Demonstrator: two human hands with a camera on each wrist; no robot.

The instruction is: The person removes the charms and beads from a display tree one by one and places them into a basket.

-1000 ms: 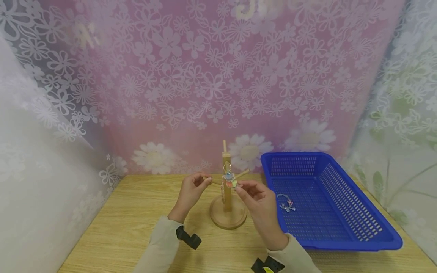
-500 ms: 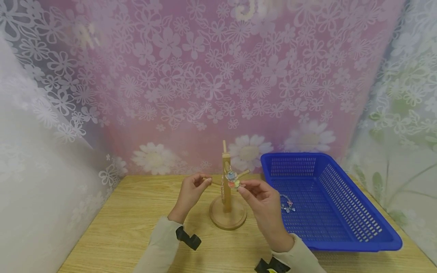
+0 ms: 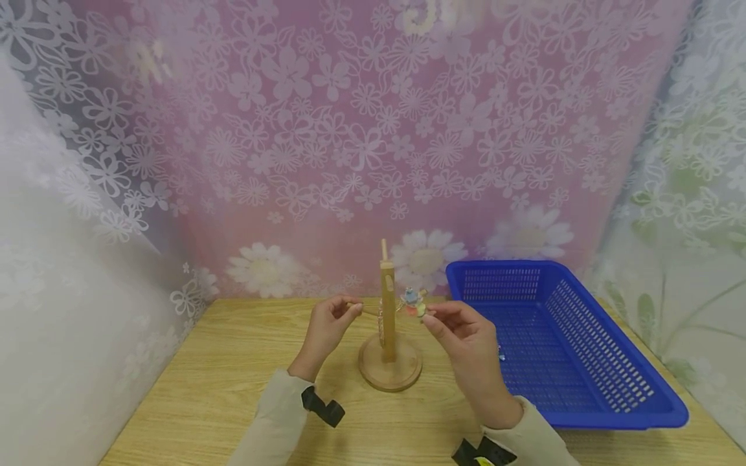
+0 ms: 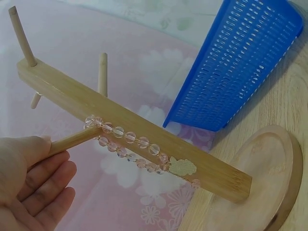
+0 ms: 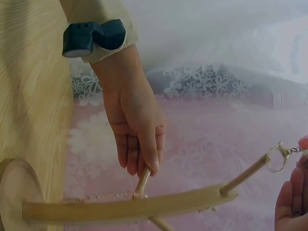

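Observation:
A wooden stand (image 3: 388,317) with several pegs and a round base stands upright on the table. My left hand (image 3: 328,328) pinches the end of one peg (image 4: 72,140). Around that peg hangs a bracelet of clear and pinkish beads (image 4: 130,138), lying along the post in the left wrist view. My right hand (image 3: 465,346) pinches a keychain (image 3: 412,302) by its colourful blue, red and yellow charm, right of the post. In the right wrist view its metal ring (image 5: 277,159) is at the tip of an upper peg (image 5: 245,175); whether it still encircles the tip I cannot tell.
A blue perforated plastic basket (image 3: 559,414) stands on the right of the wooden table (image 3: 192,382). A bit of a bracelet (image 3: 501,353) shows in it, mostly behind my right hand. A flowered curtain (image 3: 326,162) hangs behind the table.
My right hand has moved to the right with the keychain, drawing its ring along the peg away from the post. The left hand has stayed on its peg.

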